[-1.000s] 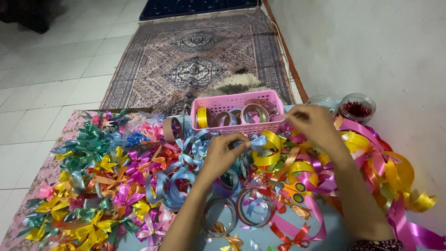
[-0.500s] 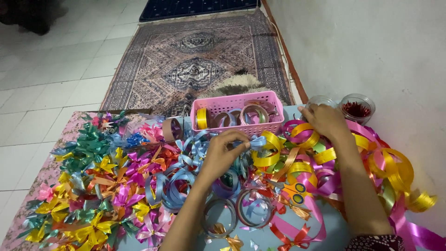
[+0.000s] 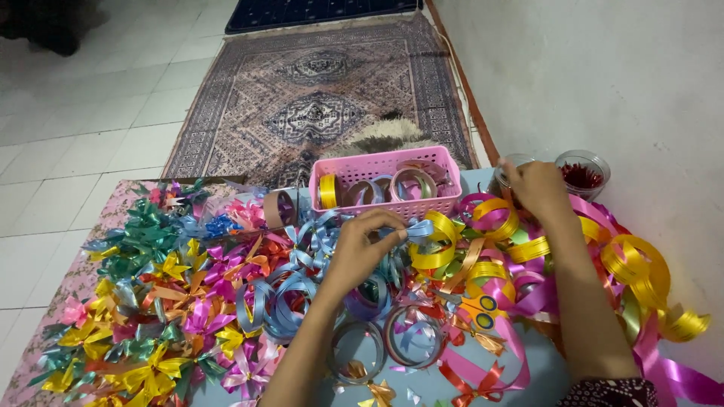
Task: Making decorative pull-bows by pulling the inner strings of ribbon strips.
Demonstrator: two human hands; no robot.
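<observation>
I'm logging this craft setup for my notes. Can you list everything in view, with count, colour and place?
basket: one, pink, top centre of the mat, holding ribbon rolls.
ribbon bows: many, mixed colours, heaped at left.
light blue ribbon piece: one, pinched in the left hand.
loose ribbon curls: many, gold and pink, at right.
scissors: one pair, yellow handles, centre right.
clear cups: two, by the wall; one holds red bits.
rug: one, patterned, on the tiled floor beyond.
left hand: centre, fingertips closed on the blue piece.
right hand: reaching at the nearer cup.
</observation>
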